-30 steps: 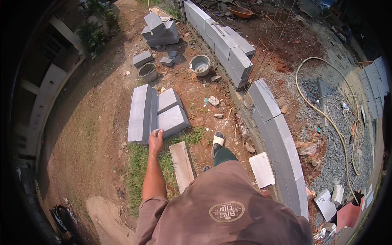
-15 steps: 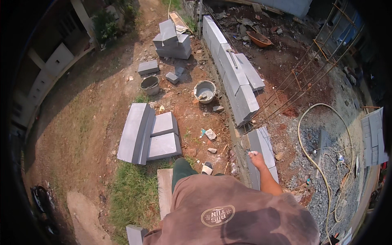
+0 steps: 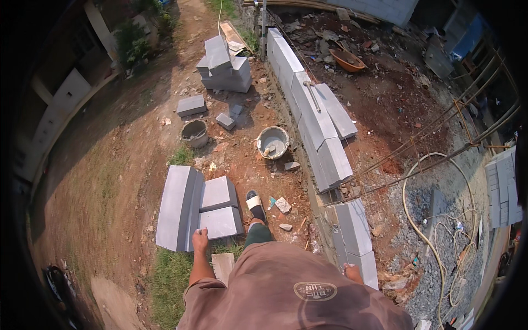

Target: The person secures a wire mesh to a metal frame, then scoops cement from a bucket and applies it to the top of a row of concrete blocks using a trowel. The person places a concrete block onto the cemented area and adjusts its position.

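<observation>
My left hand (image 3: 201, 238) hangs over the near edge of the pale grey blocks on the ground, fingers curled, and nothing shows in it. These are a long block (image 3: 175, 206) beside two shorter blocks (image 3: 220, 222). Low on the right, my right hand (image 3: 352, 271) is beside the low wall's near blocks (image 3: 352, 225). Its fingers are closed, with a small pale bit at their tips that I cannot make out. I cannot tell whether either hand touches a block. A hammer (image 3: 312, 95) lies on top of the farther wall section (image 3: 313, 124).
Ahead stand a bucket of grey mix (image 3: 273, 144) and a dark bucket (image 3: 194, 133). Farther off is a block stack (image 3: 226, 82). Rusty rebar (image 3: 418, 137) slants in from the right above gravel and a coiled hose (image 3: 405, 192). Rubble (image 3: 282, 205) lies by my foot.
My left hand has come into view beside the ground blocks. The right hand has drawn back toward my body along the wall. One foot has stepped forward, and my body has turned slightly.
</observation>
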Available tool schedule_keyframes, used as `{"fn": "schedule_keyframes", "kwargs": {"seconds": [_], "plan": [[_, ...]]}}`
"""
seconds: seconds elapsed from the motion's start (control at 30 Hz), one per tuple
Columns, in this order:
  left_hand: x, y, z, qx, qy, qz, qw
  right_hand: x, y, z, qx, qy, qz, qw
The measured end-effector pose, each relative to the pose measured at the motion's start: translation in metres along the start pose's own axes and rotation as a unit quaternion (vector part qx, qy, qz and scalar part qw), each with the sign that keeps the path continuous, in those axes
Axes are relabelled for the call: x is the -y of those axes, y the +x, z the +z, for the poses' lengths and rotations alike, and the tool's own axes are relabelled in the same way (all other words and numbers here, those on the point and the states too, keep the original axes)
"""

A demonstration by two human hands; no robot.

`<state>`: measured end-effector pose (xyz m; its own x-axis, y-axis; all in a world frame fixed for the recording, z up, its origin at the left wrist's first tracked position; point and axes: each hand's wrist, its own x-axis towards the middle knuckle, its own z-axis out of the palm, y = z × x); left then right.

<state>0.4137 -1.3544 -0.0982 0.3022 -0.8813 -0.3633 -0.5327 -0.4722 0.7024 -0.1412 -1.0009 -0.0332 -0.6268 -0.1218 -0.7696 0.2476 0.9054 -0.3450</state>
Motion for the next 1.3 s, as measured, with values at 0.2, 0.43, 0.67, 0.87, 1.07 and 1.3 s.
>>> {"fn": "schedule_keyframes", "kwargs": {"seconds": [0.2, 0.43, 0.67, 0.87, 1.07, 1.3], "plan": [[-0.077, 0.087, 0.066, 0.092, 0.012, 0.034, 0.995, 0.107, -0.026, 0.059, 0.006, -0.052, 0.012, 0.999], [-0.050, 0.185, 0.043, 0.122, 0.055, -0.040, 0.990, 0.240, 0.070, 0.179, 0.059, -0.031, -0.101, 0.993], [-0.142, 0.221, -0.001, -0.022, -0.089, -0.083, 0.992, 0.398, 0.162, 0.199, 0.057, -0.164, -0.258, 0.950], [-0.110, 0.188, 0.014, -0.022, -0.089, -0.250, 0.964, 0.471, 0.187, 0.227, 0.109, -0.155, -0.223, 0.956], [-0.104, 0.163, 0.044, -0.024, -0.205, -0.303, 0.930, 0.551, 0.201, 0.234, 0.118, -0.232, -0.268, 0.928], [-0.157, 0.207, 0.050, -0.038, -0.177, -0.328, 0.927, 0.653, 0.217, 0.265, 0.112, -0.201, -0.293, 0.928]]}}
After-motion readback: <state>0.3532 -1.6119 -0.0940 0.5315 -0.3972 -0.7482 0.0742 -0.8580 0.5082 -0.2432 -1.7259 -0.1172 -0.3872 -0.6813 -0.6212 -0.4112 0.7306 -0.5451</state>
